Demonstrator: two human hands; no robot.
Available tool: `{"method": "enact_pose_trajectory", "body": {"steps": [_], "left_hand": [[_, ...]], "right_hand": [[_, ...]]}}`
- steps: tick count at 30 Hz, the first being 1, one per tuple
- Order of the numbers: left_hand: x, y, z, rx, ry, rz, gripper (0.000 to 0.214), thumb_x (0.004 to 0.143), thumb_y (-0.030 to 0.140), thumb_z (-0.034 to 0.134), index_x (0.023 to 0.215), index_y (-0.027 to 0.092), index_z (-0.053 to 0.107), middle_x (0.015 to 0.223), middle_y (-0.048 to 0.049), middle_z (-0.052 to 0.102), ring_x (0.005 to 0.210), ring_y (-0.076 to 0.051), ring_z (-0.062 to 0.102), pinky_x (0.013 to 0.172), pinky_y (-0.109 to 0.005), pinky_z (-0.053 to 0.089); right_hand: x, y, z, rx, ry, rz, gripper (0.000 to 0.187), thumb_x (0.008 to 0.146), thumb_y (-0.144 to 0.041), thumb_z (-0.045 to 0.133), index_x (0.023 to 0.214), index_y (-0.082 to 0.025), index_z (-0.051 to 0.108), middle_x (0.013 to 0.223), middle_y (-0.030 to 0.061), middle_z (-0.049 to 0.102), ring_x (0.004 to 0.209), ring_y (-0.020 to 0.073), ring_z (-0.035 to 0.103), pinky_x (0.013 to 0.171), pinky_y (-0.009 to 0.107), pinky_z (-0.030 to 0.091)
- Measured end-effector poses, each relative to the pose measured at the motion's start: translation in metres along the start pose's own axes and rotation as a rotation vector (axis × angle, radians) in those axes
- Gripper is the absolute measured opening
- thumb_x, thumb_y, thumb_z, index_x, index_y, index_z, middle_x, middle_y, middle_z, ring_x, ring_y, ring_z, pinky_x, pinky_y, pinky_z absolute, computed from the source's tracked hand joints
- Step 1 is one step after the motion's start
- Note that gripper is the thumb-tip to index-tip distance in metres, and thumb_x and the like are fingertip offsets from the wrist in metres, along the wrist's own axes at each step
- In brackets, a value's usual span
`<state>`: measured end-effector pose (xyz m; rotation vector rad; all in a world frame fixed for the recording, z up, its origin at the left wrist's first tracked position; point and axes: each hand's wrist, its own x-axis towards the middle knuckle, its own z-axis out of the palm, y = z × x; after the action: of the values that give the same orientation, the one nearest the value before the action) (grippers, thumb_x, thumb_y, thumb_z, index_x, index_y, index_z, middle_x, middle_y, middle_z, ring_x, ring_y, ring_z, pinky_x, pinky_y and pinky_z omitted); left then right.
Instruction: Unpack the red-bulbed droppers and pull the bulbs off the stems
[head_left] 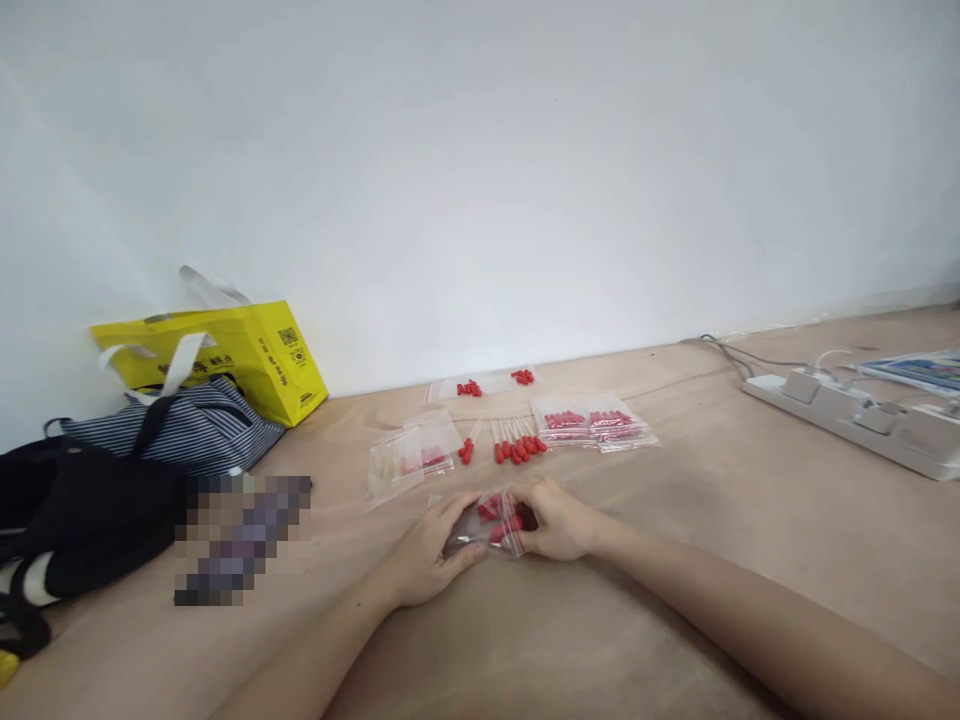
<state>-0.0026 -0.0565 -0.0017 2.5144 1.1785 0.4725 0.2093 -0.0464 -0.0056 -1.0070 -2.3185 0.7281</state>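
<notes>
A small clear plastic zip bag point(469, 532) with red-headed pieces point(504, 530) in it lies between my hands, low over the table. My left hand point(429, 555) grips its left end, thumb in front and fingers behind. At the zip end, my right hand point(559, 522) has thumb and fingers curled round the bag's edge; its palm side is partly hidden. Just beyond lie loose white sticks with red heads point(517, 450), fanned out. Filled zip bags point(566, 420) are stacked to their right, and more clear bags point(420, 455) lie to their left.
Further red-headed sticks point(469, 389) rest on clear plastic near the wall. A yellow bag point(277, 350), a striped pouch point(202, 425) and a black bag point(97, 510) stand at left, beside a blurred-out object point(244, 545). At right is a white power strip point(847, 420) with cables.
</notes>
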Motion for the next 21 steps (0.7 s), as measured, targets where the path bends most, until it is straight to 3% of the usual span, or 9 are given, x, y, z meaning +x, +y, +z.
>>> {"method": "enact_pose_trajectory", "body": {"steps": [6, 11, 17, 21], "left_hand": [[0.000, 0.001, -0.001, -0.002, -0.008, 0.031, 0.047, 0.080, 0.036, 0.046, 0.123, 0.022, 0.033, 0.123, -0.0075, 0.046, 0.111, -0.021, 0.044, 0.092, -0.039, 0.037], [0.000, 0.006, -0.005, 0.000, -0.050, -0.007, 0.046, 0.081, 0.036, 0.044, 0.124, 0.022, 0.034, 0.127, -0.0063, 0.043, 0.114, -0.021, 0.041, 0.094, -0.038, 0.035], [-0.002, 0.004, -0.006, 0.012, -0.073, -0.043, 0.049, 0.081, 0.041, 0.042, 0.126, 0.022, 0.032, 0.131, -0.0064, 0.038, 0.118, -0.022, 0.036, 0.098, -0.039, 0.031], [-0.003, 0.003, -0.009, -0.005, -0.086, -0.039, 0.050, 0.083, 0.043, 0.037, 0.128, 0.022, 0.030, 0.133, -0.0065, 0.036, 0.120, -0.022, 0.034, 0.099, -0.039, 0.029]], "right_hand": [[-0.001, 0.014, -0.001, 0.381, 0.018, 0.040, 0.015, 0.060, -0.020, 0.063, 0.070, -0.016, 0.053, 0.060, -0.0050, 0.053, 0.053, 0.0072, 0.046, 0.050, 0.019, 0.035], [-0.002, 0.035, -0.010, 0.787, 0.033, 0.194, 0.022, 0.055, -0.022, 0.068, 0.066, -0.015, 0.051, 0.058, -0.0037, 0.058, 0.051, 0.0081, 0.053, 0.052, 0.022, 0.042], [-0.015, 0.062, -0.057, 0.793, 0.062, 0.240, 0.018, 0.053, -0.019, 0.069, 0.065, -0.013, 0.056, 0.060, 0.0007, 0.064, 0.050, 0.0107, 0.056, 0.051, 0.024, 0.044], [-0.021, 0.076, -0.089, 0.695, 0.233, 0.290, 0.015, 0.054, -0.019, 0.068, 0.064, -0.014, 0.058, 0.061, 0.0016, 0.064, 0.052, 0.0105, 0.057, 0.052, 0.024, 0.044]]}}
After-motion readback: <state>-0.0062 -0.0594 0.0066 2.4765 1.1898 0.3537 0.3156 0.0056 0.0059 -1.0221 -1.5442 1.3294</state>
